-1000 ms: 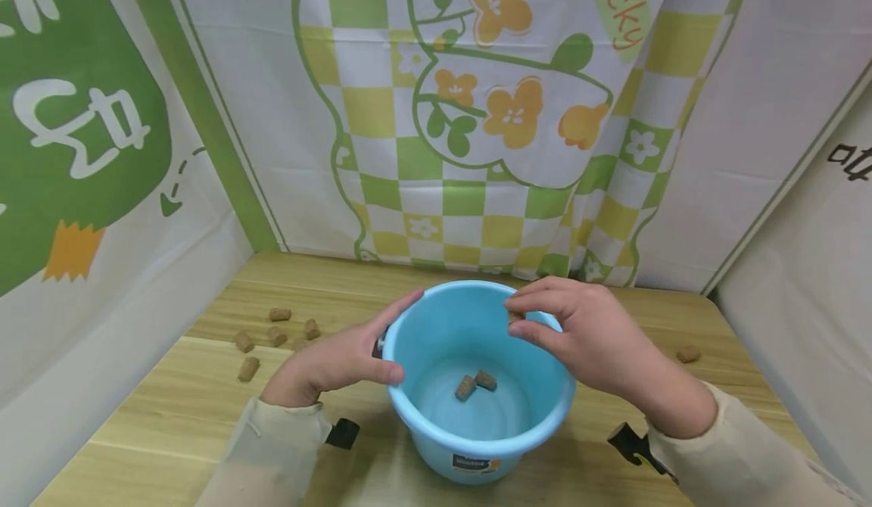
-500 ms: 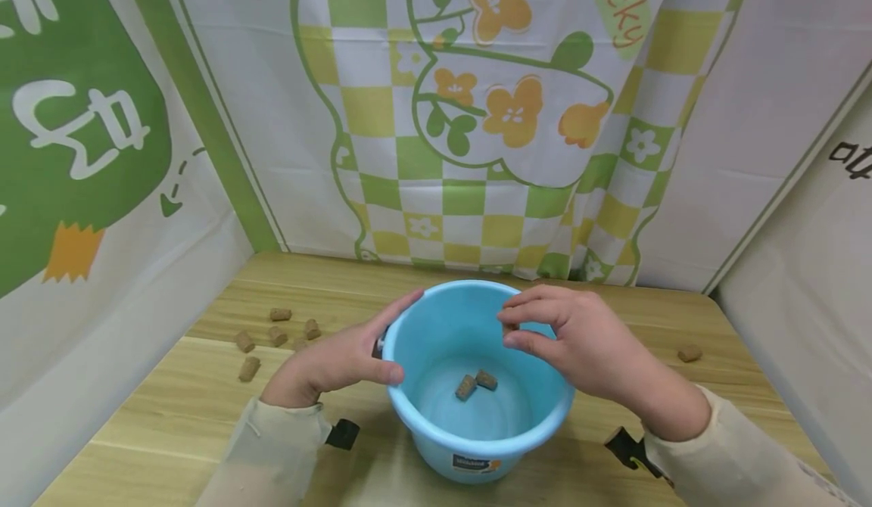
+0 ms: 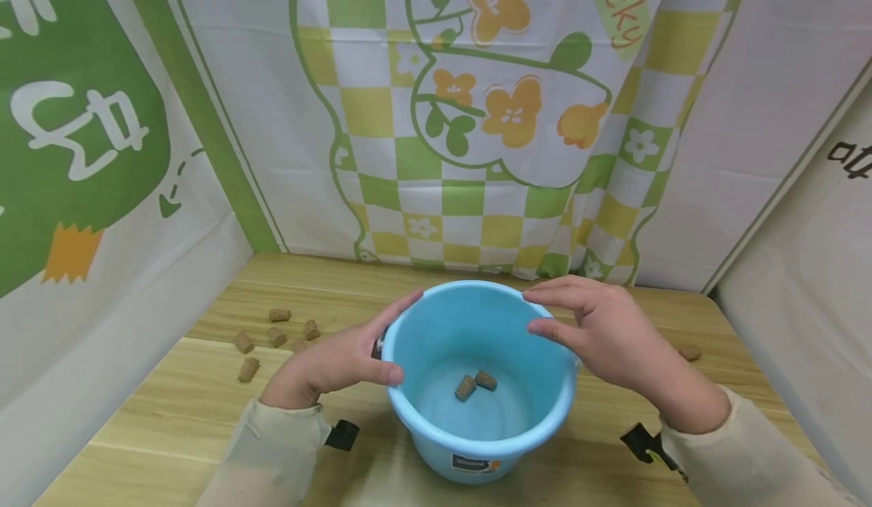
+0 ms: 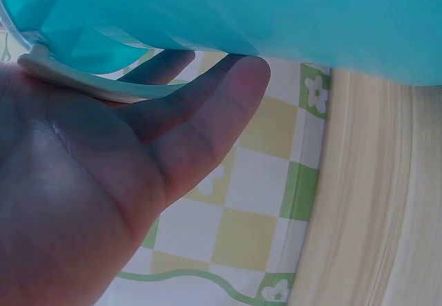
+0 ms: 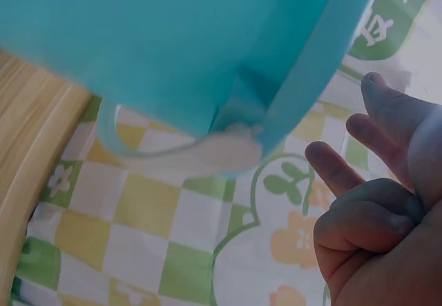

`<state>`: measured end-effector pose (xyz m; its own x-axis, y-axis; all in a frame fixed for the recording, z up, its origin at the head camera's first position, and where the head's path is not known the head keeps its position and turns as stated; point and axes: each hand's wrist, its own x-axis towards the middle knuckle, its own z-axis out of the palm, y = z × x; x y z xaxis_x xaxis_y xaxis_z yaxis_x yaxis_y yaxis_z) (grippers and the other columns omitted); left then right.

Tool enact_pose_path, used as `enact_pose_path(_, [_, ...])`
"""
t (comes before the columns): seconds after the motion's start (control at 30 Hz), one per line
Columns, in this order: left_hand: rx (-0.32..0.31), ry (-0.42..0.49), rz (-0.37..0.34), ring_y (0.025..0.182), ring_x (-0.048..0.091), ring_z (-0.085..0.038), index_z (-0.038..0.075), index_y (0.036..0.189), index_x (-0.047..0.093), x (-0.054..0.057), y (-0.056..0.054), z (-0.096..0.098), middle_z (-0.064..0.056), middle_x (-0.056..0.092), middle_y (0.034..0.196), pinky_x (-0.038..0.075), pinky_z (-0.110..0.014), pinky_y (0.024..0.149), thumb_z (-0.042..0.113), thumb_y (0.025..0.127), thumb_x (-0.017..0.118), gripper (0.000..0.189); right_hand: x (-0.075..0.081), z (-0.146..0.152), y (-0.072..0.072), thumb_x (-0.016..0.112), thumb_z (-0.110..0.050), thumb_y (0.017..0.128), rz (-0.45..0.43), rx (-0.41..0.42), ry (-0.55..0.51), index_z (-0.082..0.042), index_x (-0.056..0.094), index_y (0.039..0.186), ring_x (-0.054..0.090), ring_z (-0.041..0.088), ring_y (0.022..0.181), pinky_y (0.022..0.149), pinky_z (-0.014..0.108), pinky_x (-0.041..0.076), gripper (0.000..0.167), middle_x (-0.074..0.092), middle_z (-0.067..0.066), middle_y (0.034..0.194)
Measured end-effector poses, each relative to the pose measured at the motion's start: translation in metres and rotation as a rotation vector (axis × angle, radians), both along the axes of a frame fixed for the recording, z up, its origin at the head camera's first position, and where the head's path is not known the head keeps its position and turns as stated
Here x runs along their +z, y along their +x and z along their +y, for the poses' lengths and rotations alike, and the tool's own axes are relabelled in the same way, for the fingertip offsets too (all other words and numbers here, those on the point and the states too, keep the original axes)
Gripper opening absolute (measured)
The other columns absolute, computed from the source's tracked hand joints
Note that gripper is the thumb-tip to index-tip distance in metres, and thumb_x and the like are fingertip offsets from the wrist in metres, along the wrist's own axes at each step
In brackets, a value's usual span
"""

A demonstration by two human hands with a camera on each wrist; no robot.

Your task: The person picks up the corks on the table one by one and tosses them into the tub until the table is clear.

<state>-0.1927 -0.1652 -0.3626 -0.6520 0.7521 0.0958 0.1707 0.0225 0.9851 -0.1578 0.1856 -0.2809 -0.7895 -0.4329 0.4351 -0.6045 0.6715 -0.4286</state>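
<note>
A light blue bucket (image 3: 480, 445) stands upright on the table. Two corks (image 3: 466, 387) lie on its bottom. On the bucket's left side my left hand (image 3: 344, 359) grips the rim, thumb over the edge and fingers along the outside wall, as the left wrist view also shows. My right hand (image 3: 606, 333) is over the right rim, thumb and forefinger apart with no cork visible between them. In the right wrist view some fingers (image 5: 338, 169) extend while others bend toward the palm; whether those hide anything I cannot tell.
Several loose corks (image 3: 276, 335) lie on the wooden table (image 3: 157, 416) left of the bucket, one partly behind my left hand. Another cork (image 3: 691, 352) sits at the right, beyond my right wrist. A patterned cloth (image 3: 477, 219) hangs behind the table.
The cork pinched in my right hand half a second ago is no longer visible there. My right thumb and forefinger have parted, and the hand has shifted slightly right. My left hand stays put.
</note>
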Motion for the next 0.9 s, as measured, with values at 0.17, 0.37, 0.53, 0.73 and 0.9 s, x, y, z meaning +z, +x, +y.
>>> enact_pose_path(0.17, [-0.002,0.0,-0.005,0.126,0.046,-0.046,0.031,0.161,0.005,0.0,0.0,0.0,-0.022,0.024,0.156,0.045,-0.056,0.097,0.04,0.084,0.08,0.108,-0.001,0.009,-0.003,0.081,-0.025,0.086,0.013,-0.051,0.004,-0.015,0.076,0.117,0.049,0.013,0.067,0.059,0.029,0.046,0.034,0.069,0.0,0.116])
enact_pose_path(0.37, [-0.005,-0.001,-0.006,0.128,0.044,-0.047,0.032,0.161,0.005,0.001,0.0,0.0,-0.02,0.024,0.156,0.044,-0.056,0.098,0.041,0.084,0.08,0.108,-0.006,0.033,-0.009,0.076,-0.035,0.09,-0.109,-0.154,-0.031,-0.015,0.072,0.124,0.048,0.011,0.053,0.052,0.029,0.045,0.04,0.067,0.008,0.122])
enact_pose_path(0.53, [-0.003,-0.005,0.0,0.128,0.044,-0.046,0.032,0.161,0.005,0.001,0.0,0.001,-0.019,0.024,0.157,0.044,-0.055,0.098,0.041,0.084,0.08,0.108,-0.019,0.069,-0.02,0.067,-0.05,0.093,-0.252,-0.259,-0.062,-0.017,0.066,0.133,0.057,0.025,0.061,0.053,0.039,0.047,0.052,0.065,0.012,0.126])
enact_pose_path(0.73, [-0.003,-0.013,-0.005,0.128,0.044,-0.046,0.032,0.161,0.004,0.001,0.0,0.001,-0.02,0.024,0.156,0.044,-0.055,0.098,0.042,0.084,0.08,0.109,-0.035,0.117,-0.029,0.061,-0.052,0.096,-0.45,-0.29,-0.284,-0.011,0.052,0.146,0.055,0.02,0.061,0.05,0.04,0.046,0.065,0.062,-0.003,0.132])
enact_pose_path(0.9, [-0.004,-0.006,-0.003,0.128,0.044,-0.046,0.033,0.161,0.004,0.001,0.001,0.0,-0.02,0.024,0.157,0.043,-0.056,0.099,0.042,0.084,0.079,0.108,-0.051,0.155,-0.039,0.065,-0.029,0.099,-0.589,-0.192,-0.688,-0.021,0.061,0.138,0.021,0.011,0.045,0.038,0.03,0.029,0.04,0.067,-0.019,0.113])
